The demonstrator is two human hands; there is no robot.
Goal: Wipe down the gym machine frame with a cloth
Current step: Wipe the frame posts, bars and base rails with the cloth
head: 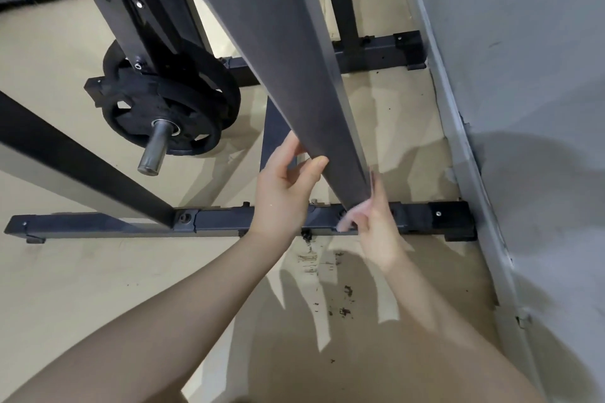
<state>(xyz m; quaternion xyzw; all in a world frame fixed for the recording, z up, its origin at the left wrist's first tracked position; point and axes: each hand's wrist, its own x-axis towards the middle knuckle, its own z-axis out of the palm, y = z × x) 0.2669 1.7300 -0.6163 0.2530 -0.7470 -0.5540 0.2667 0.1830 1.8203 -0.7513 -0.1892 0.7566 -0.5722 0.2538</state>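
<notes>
Both my forearms reach down: my left hand [288, 180] grips the dark grey slanted steel post [294, 75] near its foot, my blurred right hand [373, 222], grip unclear, works opposite with no cloth visible, so progress is hard to judge.

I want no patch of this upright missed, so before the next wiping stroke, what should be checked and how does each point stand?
1. Cloth in hand: cannot tell; the right hand is motion-blurred and no cloth shows clearly.
2. Left hand steadying the grey upright post: ok, fingers curled around its edge.
3. Right hand on the post: ok, at its lower right edge.
4. Base crossbar reachable below: ok, nothing lies on it.
5. Weight plates out of the way: ok, to the left, apart from both hands.
</notes>
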